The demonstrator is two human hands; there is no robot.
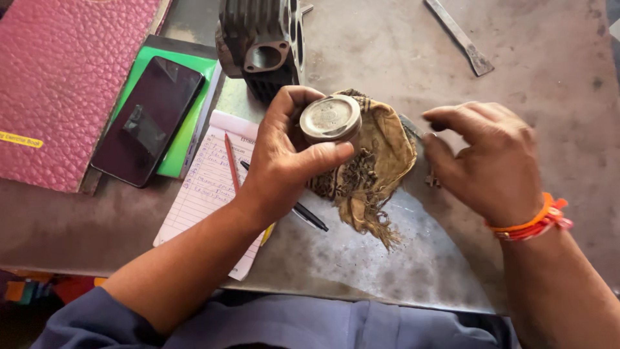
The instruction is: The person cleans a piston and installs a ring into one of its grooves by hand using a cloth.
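- At nine o'clock on the scuffed grey metal table [549, 77] lay a pebbled pink leather book [71, 77] and a glossy black phone [147, 119] on a green folder [187, 145].
- At centre, the left hand [284, 161] curled thumb and fingers tightly round a dull, grimy metal piston [330, 119], its round flat crown facing up, held over a frayed, dirty tan rag [374, 168].
- At twelve o'clock stood a finned dark cylinder block [261, 42].
- At three o'clock, the right hand [491, 155] hovered loosely open, gripping nothing.

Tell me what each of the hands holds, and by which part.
Left hand grips a round metal piston by its side wall, crown up. Right hand holds nothing, hovering beside the dirty rag.
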